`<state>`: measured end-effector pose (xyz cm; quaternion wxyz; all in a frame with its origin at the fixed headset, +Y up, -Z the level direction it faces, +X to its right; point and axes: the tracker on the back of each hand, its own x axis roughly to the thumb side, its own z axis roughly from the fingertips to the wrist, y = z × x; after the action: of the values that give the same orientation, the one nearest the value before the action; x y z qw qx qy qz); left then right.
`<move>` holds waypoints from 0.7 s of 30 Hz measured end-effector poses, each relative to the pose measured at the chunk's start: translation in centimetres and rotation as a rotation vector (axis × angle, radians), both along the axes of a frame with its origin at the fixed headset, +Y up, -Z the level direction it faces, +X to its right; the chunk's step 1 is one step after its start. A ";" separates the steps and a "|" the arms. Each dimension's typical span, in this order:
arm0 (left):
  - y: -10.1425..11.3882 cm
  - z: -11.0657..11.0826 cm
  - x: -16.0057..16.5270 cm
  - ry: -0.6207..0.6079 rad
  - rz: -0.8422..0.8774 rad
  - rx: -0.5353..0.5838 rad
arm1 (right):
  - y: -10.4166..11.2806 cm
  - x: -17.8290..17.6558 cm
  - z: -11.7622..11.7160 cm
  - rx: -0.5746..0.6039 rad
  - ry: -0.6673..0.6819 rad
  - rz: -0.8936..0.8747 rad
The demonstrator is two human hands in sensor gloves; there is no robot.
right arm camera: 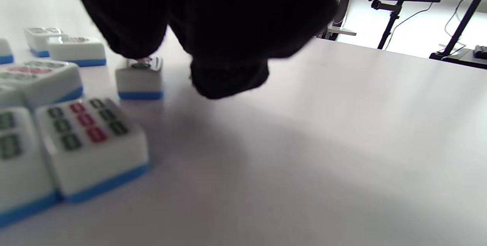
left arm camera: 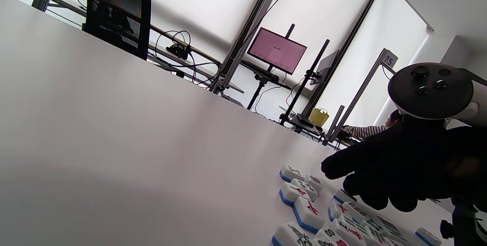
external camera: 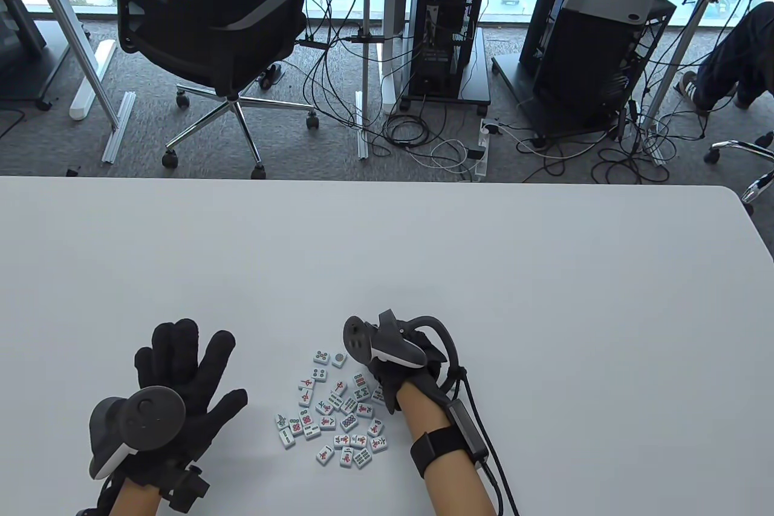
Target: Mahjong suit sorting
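Note:
Several white mahjong tiles (external camera: 338, 416) with blue backs lie face up in a loose cluster near the table's front edge. My right hand (external camera: 387, 380) hovers over the cluster's right upper side with its fingers bent down. In the right wrist view one fingertip (right arm camera: 133, 46) rests on top of a single tile (right arm camera: 140, 80), while the thumb (right arm camera: 228, 80) stays a gap to its right. A bamboo tile (right arm camera: 91, 143) lies closer to the camera. My left hand (external camera: 181, 368) lies flat with its fingers spread, left of the tiles and touching none. The left wrist view shows the tiles (left arm camera: 304, 211) under the right hand (left arm camera: 395, 170).
The white table (external camera: 423, 250) stretches bare beyond and to both sides of the cluster. Past its far edge stand an office chair (external camera: 211, 32) and computer carts (external camera: 592, 50). A monitor (left arm camera: 277, 50) and a person's striped sleeve (left arm camera: 365, 131) show in the left wrist view.

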<state>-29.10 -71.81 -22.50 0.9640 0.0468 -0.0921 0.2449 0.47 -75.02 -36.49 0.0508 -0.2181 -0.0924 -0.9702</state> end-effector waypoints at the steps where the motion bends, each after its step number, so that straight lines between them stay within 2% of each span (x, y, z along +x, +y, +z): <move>1: 0.0 0.0 0.0 0.000 0.000 0.000 | 0.1 0.0 0.0 -0.014 0.008 -0.016; 5: 0.1 0.0 0.0 0.001 0.006 0.001 | 0.2 -0.1 0.4 -0.063 0.057 0.014; 10: 0.1 0.0 0.0 0.001 0.001 -0.003 | -0.6 -1.1 0.6 -0.048 0.098 0.110; 15: 0.1 0.0 0.0 -0.001 0.005 -0.002 | -1.2 -1.6 0.7 -0.005 0.109 0.101; 18: 0.1 0.0 0.0 -0.005 0.004 0.001 | -0.7 -1.0 0.7 -0.029 0.100 0.114; 21: 0.2 0.0 0.0 -0.008 0.009 0.006 | 0.9 0.8 0.7 0.004 0.077 0.079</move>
<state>-29.14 -71.65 -22.48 0.9624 0.0491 -0.0965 0.2491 1.31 -74.15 -35.75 0.0928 -0.2515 -0.0971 -0.9585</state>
